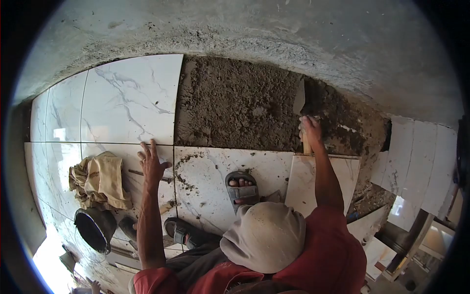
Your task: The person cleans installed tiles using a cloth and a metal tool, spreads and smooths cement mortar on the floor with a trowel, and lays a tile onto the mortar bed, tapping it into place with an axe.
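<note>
L hand [152,164]: fingers spread, grasping nothing, fingertips at corner of marble-look tile [127,103] L of mortar bed [235,103]; contact unclear. Bed surf. rough, lumpy. Trowel [299,100]: blade at bed's R part, handle gripped in R hand [311,131]. Prob. best: blade near flat, short even passes, lvl w/o hollows.

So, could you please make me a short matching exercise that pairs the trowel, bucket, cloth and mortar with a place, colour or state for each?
Things:
1. Trowel
2. Bucket
3. Cloth
4. Mortar

Descriptions:
A. Tan, crumpled on the tiles
B. Brown and rough, beside the wall
C. Gripped in the right hand
D. Black, with a round mouth

Pairs: 1-C, 2-D, 3-A, 4-B
</note>
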`<state>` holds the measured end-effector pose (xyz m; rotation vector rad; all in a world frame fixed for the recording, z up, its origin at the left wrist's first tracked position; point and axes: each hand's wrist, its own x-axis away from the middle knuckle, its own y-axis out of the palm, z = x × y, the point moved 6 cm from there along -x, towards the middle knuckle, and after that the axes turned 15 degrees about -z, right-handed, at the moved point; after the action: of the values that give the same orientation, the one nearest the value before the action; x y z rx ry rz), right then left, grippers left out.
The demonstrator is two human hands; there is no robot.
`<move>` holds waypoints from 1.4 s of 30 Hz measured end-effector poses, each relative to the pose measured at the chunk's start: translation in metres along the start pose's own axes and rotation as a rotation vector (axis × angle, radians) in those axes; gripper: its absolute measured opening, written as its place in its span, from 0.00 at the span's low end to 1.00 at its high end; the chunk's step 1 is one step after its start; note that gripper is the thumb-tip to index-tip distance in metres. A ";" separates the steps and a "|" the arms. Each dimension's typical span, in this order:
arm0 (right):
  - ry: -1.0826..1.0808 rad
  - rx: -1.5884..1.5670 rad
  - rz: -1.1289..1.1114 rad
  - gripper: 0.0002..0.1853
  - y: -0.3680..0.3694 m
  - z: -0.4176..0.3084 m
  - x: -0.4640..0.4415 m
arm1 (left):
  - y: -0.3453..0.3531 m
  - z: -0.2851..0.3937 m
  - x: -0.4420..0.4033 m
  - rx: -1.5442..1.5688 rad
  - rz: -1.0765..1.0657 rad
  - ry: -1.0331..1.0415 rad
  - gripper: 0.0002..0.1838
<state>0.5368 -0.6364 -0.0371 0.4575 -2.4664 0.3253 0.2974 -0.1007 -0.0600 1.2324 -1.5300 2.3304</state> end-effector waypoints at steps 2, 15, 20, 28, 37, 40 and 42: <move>0.029 0.070 -0.046 0.17 0.049 -0.030 0.023 | 0.003 -0.001 0.002 -0.007 -0.009 -0.002 0.62; 0.082 -0.015 -0.145 0.22 0.048 0.029 0.035 | 0.005 -0.004 -0.001 -0.008 0.047 0.038 0.62; 0.010 0.162 -0.112 0.24 0.061 0.019 0.048 | 0.001 0.000 0.002 -0.007 0.016 0.011 0.62; -0.299 1.086 0.127 0.19 0.086 -0.050 0.011 | 0.005 -0.005 0.000 0.041 0.022 0.042 0.61; 0.031 1.268 -0.419 0.16 -0.024 -0.030 -0.013 | 0.003 -0.002 -0.001 -0.002 0.033 0.029 0.61; 0.059 1.468 -0.630 0.16 -0.007 -0.004 0.013 | 0.000 0.000 0.000 0.003 0.021 0.022 0.61; 0.001 1.515 -0.584 0.13 -0.003 -0.006 0.033 | 0.000 -0.001 0.000 0.011 0.026 0.023 0.61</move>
<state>0.5158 -0.6450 -0.0125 1.6495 -1.4923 1.8535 0.2967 -0.1003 -0.0603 1.1905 -1.5370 2.3635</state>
